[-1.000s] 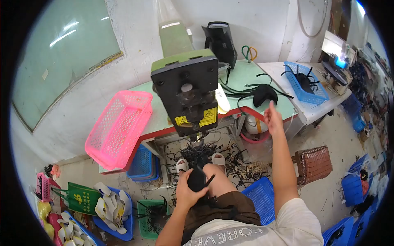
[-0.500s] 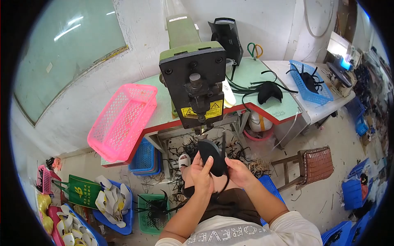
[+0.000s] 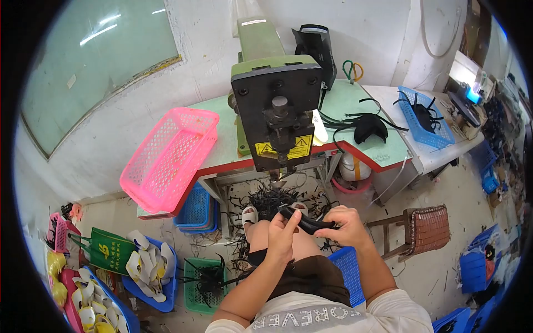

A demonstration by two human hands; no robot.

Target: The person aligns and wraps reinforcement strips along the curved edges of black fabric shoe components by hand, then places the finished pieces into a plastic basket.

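Observation:
A curved black piece (image 3: 308, 223) is held between both hands over the lap, below the head of a green and black machine (image 3: 279, 111). My left hand (image 3: 282, 236) pinches its left end, and my right hand (image 3: 345, 226) grips the right end. The piece is seen nearly edge-on. On the green table, right of the machine, lies a black cup-shaped piece with long straps (image 3: 369, 129). The machine's lower tip is above the hands, apart from the piece.
A pink basket (image 3: 129, 186) stands on the table's left end. A blue basket (image 3: 438, 139) holds black strapped pieces at the right. On the floor are a green basket (image 3: 190, 304), a brown stool (image 3: 427, 228), and black scraps around the feet.
My right hand has come from near the table to the black piece, which both hands now hold. Since the last earlier frame the piece has turned from broadside to nearly edge-on.

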